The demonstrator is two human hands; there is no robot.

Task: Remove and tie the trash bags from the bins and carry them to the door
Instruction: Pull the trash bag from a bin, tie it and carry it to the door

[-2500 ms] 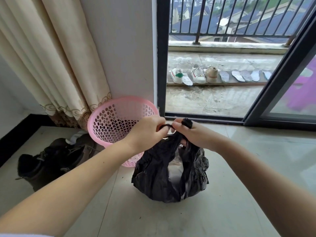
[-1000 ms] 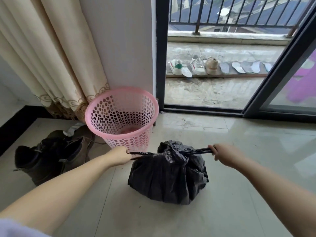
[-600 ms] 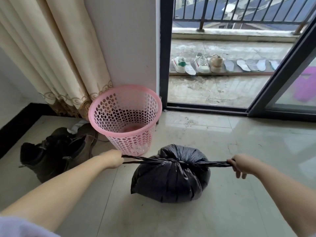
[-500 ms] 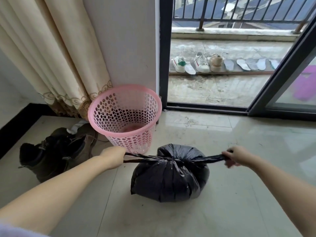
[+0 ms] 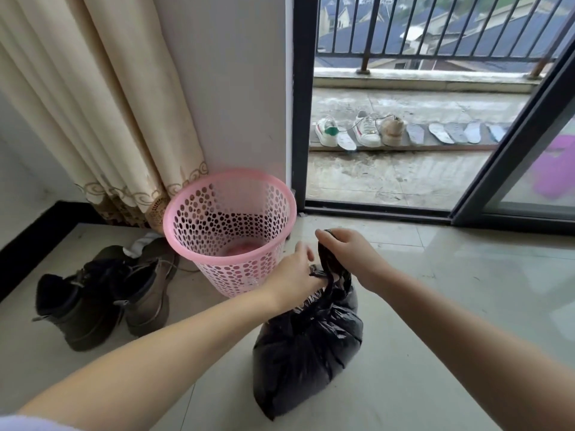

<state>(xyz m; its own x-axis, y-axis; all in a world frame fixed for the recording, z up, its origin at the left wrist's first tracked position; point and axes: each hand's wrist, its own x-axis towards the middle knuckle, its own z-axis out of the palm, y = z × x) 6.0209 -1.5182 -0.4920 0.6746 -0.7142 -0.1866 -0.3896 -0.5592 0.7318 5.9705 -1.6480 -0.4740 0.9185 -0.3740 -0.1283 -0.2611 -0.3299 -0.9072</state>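
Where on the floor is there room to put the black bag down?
Bare tiles lie right of the black trash bag, up to the sliding door track. The left is crowded: pink basket, then brown boots by the curtain.

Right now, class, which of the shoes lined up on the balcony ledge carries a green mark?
The leftmost white sneaker, with a green patch at its heel; the white sneaker and beige shoe beside it show none.

Bare forearms (pale sleeve (image 5: 28, 424) at left)
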